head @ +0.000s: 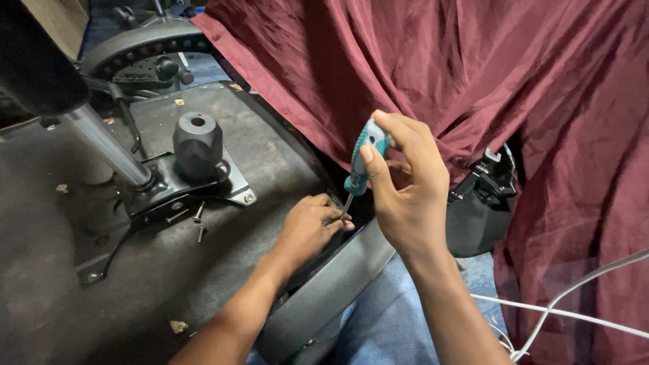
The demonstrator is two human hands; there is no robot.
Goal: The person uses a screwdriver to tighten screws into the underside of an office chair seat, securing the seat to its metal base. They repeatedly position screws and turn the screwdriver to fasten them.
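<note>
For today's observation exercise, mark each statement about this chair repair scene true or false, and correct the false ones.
1. The right hand holds a screwdriver with a teal and white handle. True.
2. The left hand is at the screwdriver's tip. True.
3. The draped cloth is blue. False: it is maroon.
4. Loose screws lie on the upturned chair seat near the metal plate. True.
5. The white cables lie at the far left. False: they are at the lower right.

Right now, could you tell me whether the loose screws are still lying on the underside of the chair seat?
Yes, the loose screws lie on the seat underside beside the metal bracket, apart from both hands.
</note>
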